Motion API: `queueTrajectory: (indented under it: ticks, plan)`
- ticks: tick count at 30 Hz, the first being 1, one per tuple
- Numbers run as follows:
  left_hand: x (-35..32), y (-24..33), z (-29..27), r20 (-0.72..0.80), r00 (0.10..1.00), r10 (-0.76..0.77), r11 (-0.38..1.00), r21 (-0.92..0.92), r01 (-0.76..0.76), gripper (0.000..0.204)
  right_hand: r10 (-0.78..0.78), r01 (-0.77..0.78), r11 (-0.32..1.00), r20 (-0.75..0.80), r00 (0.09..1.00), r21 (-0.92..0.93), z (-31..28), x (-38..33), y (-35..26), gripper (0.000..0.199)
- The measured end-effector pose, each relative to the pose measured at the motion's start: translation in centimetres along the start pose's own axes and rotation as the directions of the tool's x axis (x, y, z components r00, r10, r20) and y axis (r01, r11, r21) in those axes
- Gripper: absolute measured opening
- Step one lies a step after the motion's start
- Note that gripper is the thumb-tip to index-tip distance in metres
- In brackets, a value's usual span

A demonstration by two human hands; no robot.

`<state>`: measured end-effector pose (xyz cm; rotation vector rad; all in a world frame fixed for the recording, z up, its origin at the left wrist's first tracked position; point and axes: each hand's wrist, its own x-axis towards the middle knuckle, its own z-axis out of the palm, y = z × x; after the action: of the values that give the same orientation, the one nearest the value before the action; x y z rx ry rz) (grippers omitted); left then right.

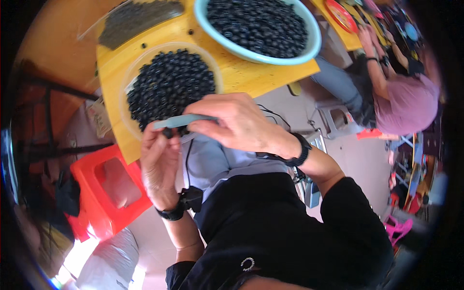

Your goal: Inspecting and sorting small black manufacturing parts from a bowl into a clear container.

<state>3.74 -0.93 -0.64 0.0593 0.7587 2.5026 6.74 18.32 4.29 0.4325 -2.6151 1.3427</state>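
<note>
My left hand (pixel 159 162) pinches a small black round bead (pixel 167 132) between its fingertips. Above it, my right hand (pixel 239 123) grips a slim pale blue-grey tool (pixel 175 122) whose end reaches over to the left fingertips. What kind of tool it is I cannot make out. Just beyond both hands, a clear shallow round bowl (pixel 219 72) stands on the yellow table (pixel 246 79), heaped with the same glossy black beads (pixel 169 82). They could also be seeds or nuts.
A light blue basin (pixel 316 43) full of black beads stands farther back. At the far left lies a clear tray (pixel 137 21) of dark small pieces. A red plastic stool (pixel 104 188) is left of my knees. Another person (pixel 408 104) sits at the right by a second yellow table (pixel 345 36).
</note>
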Motion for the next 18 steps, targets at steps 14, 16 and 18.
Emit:
queueTrajectory:
  ticks: [14, 16, 18]
  plan:
    - [-0.1, -1.6, -0.1, -0.040, 0.993, -0.111, 0.994, -0.002, 0.111, 0.017, 0.178, -0.177, 0.983, -0.030, 0.984, 0.039, 0.0, -2.8, 0.1, 0.015]
    - [0.1, -1.6, 0.1, -0.066, 0.993, -0.103, 0.995, -0.018, 0.102, 0.017, 0.188, -0.188, 0.981, 0.000, 0.982, 0.040, -0.1, -2.6, -0.4, 0.014]
    - [0.3, -1.5, 0.3, -0.056, 0.992, -0.110, 0.994, -0.029, 0.109, 0.017, 0.132, -0.132, 0.991, 0.034, 0.991, -0.002, -0.2, -2.5, -0.6, 0.014]
